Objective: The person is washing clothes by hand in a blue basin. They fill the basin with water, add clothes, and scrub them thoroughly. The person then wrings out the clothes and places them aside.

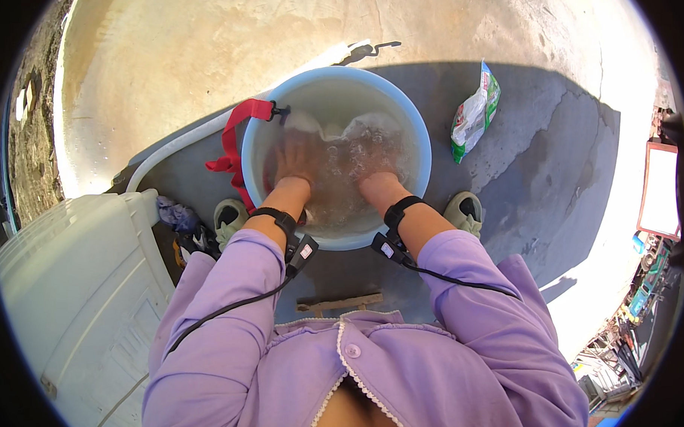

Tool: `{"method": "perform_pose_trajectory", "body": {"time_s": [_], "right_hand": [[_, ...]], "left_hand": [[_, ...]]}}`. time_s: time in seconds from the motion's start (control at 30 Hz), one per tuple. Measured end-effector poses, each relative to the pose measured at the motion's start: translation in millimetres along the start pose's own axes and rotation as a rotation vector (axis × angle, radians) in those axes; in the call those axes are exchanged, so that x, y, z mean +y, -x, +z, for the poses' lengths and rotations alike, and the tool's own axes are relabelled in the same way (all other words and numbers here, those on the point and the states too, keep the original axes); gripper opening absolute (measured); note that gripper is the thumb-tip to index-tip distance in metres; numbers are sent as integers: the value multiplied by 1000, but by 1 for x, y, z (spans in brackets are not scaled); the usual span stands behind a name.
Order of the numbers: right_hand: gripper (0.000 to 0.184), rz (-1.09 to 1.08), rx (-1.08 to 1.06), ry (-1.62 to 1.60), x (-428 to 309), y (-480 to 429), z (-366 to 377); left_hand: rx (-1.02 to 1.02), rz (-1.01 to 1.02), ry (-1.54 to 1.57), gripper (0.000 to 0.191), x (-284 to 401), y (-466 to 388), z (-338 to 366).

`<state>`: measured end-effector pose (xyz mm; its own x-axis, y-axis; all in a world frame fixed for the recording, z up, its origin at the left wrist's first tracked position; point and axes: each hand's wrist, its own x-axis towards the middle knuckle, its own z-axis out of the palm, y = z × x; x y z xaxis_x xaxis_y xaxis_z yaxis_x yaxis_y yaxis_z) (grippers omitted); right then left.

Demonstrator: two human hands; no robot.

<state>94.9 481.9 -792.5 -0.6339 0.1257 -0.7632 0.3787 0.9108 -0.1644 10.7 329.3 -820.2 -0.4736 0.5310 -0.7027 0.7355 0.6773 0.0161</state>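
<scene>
A round light blue plastic basin [424, 154] of cloudy, bubbly water stands in front of me. Both forearms reach into it. My left hand [296, 158] is under the water at the left side, palm down, its outline blurred. My right hand [377, 161] lies submerged on the right, its fingers hidden by murk and bubbles. Pale, whitish material [367, 125], perhaps cloth, shows in the water beyond both hands; whether either hand grips it is unclear. A red webbing strap [232, 132] with a black plastic clip [276, 110] hangs over the basin's left rim.
A printed plastic packet [474, 118] lies right of the basin on the concrete floor [542, 133]. A white ribbed hose [176, 148] runs from a white plastic appliance [79, 301] at left. Pale green shoes [229, 220] flank the basin. A wooden piece [339, 302] is near me.
</scene>
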Motion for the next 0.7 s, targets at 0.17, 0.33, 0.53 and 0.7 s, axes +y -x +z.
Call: {"method": "perform_pose_trajectory", "body": {"time_s": [0.17,0.33,0.53,0.7], "right_hand": [[55,-26,-130,270,-2,6,-10],[51,-198,-105,215,5,27,-34],[59,-201,-18,280,8,53,-32],[54,-174,-59,408,9,56,-16]], "left_hand": [[94,89,217,70,-16,-8,7],[-72,177,134,85,-24,23,-38],[-311,188,170,101,-3,64,-69],[-248,203,54,98,7,71,-42]]}}
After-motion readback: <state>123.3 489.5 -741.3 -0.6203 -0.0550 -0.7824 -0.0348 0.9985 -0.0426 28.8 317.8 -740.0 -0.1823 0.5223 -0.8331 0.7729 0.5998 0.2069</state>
